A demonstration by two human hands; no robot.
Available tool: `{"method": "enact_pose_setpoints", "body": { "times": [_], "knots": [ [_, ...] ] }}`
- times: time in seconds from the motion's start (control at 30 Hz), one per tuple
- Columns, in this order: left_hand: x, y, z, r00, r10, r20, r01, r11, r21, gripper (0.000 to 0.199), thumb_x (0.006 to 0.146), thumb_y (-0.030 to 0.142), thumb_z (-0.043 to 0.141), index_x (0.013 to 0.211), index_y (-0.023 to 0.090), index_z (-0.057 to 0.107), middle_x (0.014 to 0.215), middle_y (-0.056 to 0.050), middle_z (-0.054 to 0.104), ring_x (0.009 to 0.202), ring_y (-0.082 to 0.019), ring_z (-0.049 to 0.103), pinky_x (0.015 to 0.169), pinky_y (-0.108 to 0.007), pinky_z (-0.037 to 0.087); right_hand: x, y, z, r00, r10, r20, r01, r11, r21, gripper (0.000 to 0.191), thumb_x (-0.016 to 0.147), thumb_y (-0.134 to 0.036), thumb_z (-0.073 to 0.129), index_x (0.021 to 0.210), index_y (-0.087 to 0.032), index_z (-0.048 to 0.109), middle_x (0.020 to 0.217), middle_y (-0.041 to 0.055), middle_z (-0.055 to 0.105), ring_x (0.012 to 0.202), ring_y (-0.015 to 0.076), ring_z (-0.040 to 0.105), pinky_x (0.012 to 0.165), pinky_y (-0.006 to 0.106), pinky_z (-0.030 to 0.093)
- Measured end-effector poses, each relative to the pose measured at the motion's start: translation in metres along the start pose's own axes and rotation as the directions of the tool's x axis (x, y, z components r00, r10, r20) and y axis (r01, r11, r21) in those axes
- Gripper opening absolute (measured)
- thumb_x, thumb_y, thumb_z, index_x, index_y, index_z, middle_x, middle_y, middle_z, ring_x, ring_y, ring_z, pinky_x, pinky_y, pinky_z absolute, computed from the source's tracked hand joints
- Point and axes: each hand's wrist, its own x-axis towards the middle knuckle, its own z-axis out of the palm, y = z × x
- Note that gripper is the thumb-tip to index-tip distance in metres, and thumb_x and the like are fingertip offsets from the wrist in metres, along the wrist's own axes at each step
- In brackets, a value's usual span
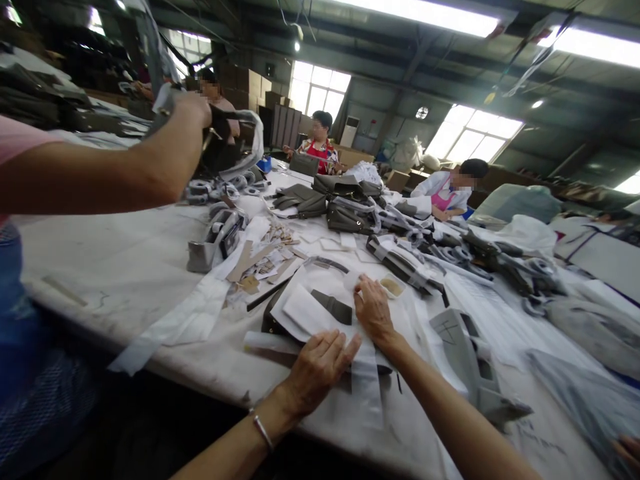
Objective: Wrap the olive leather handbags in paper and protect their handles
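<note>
Rests left hand [317, 370], half open, on white sheet [306, 312]; touches translucent strip [367, 380] with curled right hand [374, 315]; cannot tell whether pinching.

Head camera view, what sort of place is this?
Probably a handbag workshop: dark grey leather-like bags lie heaped on a broad whitish table, a person in a red apron is beyond them, and brown cardboard boxes stand stacked behind.

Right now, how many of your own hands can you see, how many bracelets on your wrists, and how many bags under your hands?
Hands: 2 (left hand, right hand)
Bracelets: 1 (silver bracelet)
Bags: 1 (dark bag)
Total: 4
</note>
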Motion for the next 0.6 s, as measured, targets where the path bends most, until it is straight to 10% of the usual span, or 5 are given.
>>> {"method": "enact_pose_setpoints", "body": {
  "times": [0.2, 0.4, 0.6],
  "knots": [
    [-0.006, -0.001, 0.007, 1.000, 0.022, 0.006, -0.022, 1.000, -0.002, 0.034, 0.101, 0.020, 0.041, 0.131, 0.024, 0.058, 0.119, -0.006, 0.067, 0.113, -0.019, 0.061, 0.097, -0.035, 0.046, 0.019, 0.018, 0.001, 0.995, -0.066, 0.080, 0.076, 0.987, -0.141, 0.016, 0.083, -0.015, 0.049, 0.095, -0.021, 0.058, 0.136, 0.0127, 0.059, 0.138, 0.0263, 0.041, 0.118, 0.051, 0.018],
    [-0.003, -0.005, 0.001, 0.998, -0.005, -0.055, 0.003, 1.000, -0.022, 0.036, 0.102, 0.018, 0.037, 0.128, 0.026, 0.060, 0.115, -0.006, 0.069, 0.112, -0.017, 0.061, 0.100, -0.033, 0.044, 0.052, 0.043, -0.032, 0.992, 0.118, -0.054, -0.125, 0.980, -0.153, 0.046, 0.072, -0.013, 0.061, 0.118, -0.017, 0.060, 0.140, 0.0161, 0.055, 0.138, 0.0334, 0.038, 0.117, 0.054, 0.014],
    [0.020, -0.031, -0.044, 0.993, -0.048, -0.106, 0.029, 0.985, -0.173, 0.035, 0.098, 0.013, 0.041, 0.124, 0.023, 0.062, 0.108, -0.005, 0.072, 0.106, -0.015, 0.065, 0.094, -0.029, 0.048, 0.020, 0.071, -0.067, 0.934, 0.358, 0.014, -0.358, 0.931, 0.067, 0.038, 0.084, -0.045, 0.050, 0.096, -0.015, 0.071, 0.092, 0.0118, 0.074, 0.091, 0.0281, 0.068, 0.083, 0.041, 0.051]
  ]
}}
